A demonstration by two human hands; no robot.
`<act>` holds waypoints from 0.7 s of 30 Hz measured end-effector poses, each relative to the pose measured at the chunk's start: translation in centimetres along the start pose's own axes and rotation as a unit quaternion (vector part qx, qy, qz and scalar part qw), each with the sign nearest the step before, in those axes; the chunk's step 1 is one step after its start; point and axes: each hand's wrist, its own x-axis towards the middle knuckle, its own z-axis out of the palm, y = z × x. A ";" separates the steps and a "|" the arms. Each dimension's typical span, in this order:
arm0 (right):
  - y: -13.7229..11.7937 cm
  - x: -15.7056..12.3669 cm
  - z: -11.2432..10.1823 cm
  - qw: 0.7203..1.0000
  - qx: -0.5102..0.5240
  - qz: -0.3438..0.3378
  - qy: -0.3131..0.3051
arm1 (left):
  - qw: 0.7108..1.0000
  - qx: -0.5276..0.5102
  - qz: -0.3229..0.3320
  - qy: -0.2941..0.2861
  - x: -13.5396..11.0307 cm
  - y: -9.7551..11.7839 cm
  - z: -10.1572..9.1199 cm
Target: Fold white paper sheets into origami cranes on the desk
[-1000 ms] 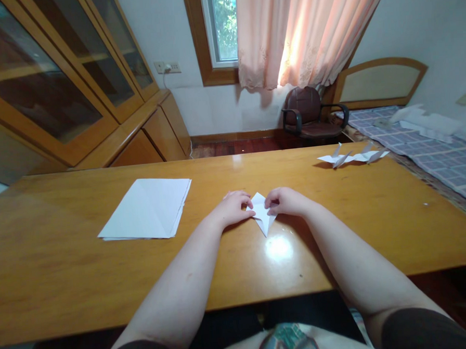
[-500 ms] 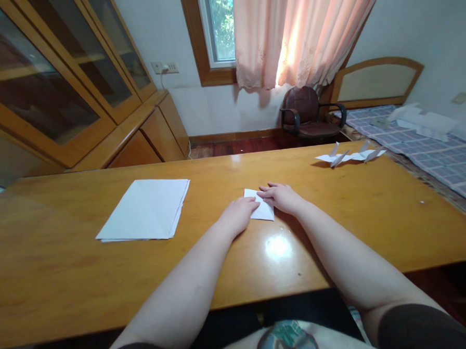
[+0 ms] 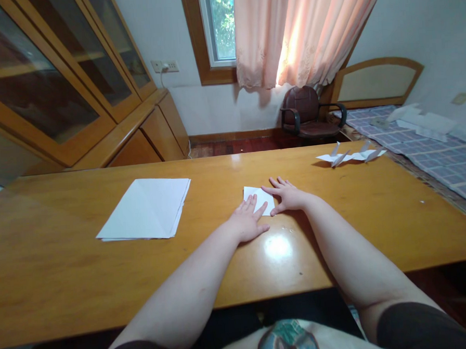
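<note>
A small white square of folded paper lies flat on the wooden table in front of me. My left hand rests over its lower left part, fingers spread, the fingertips on the paper and the thumb out over the table. At the paper's right edge is my right hand, also with fingers apart; its index finger and thumb touch or nearly touch the edge. Neither hand grips anything. Part of the paper's left side is hidden under my left fingers.
A stack of white paper sheets lies on the left of the table. Folded paper cranes stand at the far right. Beyond the table are an office chair, a glass-door cabinet and a bed with papers on it.
My left hand has turned and spread its fingers, moving slightly right and down over the paper. My right hand has opened and shifted a little right. The paper now lies a bit straighter.
</note>
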 end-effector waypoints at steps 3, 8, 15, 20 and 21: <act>-0.2 -0.2 0.2 1.000 -0.003 -0.002 0.006 | 0.999 0.001 -0.012 0.030 0.3 -0.5 0.0; -1.5 -0.2 0.6 0.997 -0.011 0.005 0.076 | 0.978 0.002 -0.143 0.154 1.1 -1.8 -0.4; -4.9 -1.1 -0.3 0.983 -0.014 -0.133 0.128 | 0.969 -0.055 -0.135 0.201 1.8 -2.7 -0.8; -7.1 -1.6 -0.4 0.983 -0.024 -0.116 0.142 | 0.918 -0.197 -0.090 0.333 2.2 -2.7 -0.7; -7.3 -1.5 -0.3 0.984 -0.015 -0.104 0.146 | 0.901 -0.238 -0.080 0.353 2.3 -2.6 -0.7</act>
